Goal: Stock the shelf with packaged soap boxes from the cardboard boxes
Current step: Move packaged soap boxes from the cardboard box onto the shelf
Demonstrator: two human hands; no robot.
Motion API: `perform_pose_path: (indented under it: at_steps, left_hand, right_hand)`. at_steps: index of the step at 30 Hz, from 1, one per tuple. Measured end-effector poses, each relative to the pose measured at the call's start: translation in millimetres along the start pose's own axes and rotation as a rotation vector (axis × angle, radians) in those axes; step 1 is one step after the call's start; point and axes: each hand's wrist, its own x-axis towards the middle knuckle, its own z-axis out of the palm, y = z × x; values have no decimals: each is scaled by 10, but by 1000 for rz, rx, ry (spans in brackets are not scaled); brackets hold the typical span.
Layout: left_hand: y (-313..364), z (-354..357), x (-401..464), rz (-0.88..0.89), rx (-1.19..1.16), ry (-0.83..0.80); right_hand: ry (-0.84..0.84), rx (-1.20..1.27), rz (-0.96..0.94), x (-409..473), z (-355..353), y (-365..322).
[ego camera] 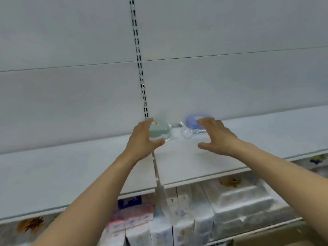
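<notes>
Head view: both hands are spread, gripping nothing. The left hand [142, 139] seems to touch the pale green wrapped soap box [158, 129] at the white shelf [71, 174] back; the right hand [215, 135] hovers just before the blue round pack [193, 121].

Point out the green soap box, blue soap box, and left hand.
green soap box [160, 128], head view, lid top
blue soap box [192, 121], head view, lid's left part
left hand [143, 139], head view, back of hand

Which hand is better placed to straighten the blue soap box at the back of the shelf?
Right. The right hand hovers open directly in front of the blue soap box; the left hand is over by the green soap box.
</notes>
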Motion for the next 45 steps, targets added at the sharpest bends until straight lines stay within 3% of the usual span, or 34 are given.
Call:
perform_pose_path:
  at_steps: [9,16,25,33,38,45]
  left_hand:
    - [-451,304,1114,50,415,-246]
    - [-436,181,1093,-43,392,-400]
    - [-372,-297,-455,-202,271,-149]
    - [-231,-785,-2369,-339,-11,319]
    - [-430,-1115,-3449,-421,-65,476]
    - [-1129,-1518,-4556,-648,-244,535]
  right_hand:
    - [-288,-153,119,1351,129,390]
    - [-373,-269,154,1413,108,373]
    - [-202,-58,66,274,230,-292]
    - [-47,328,-64,-916,196,-1380]
    - [-55,421,-218,-1459,225,-2159]
    - [-286,488,-362,-1833,706,-3317]
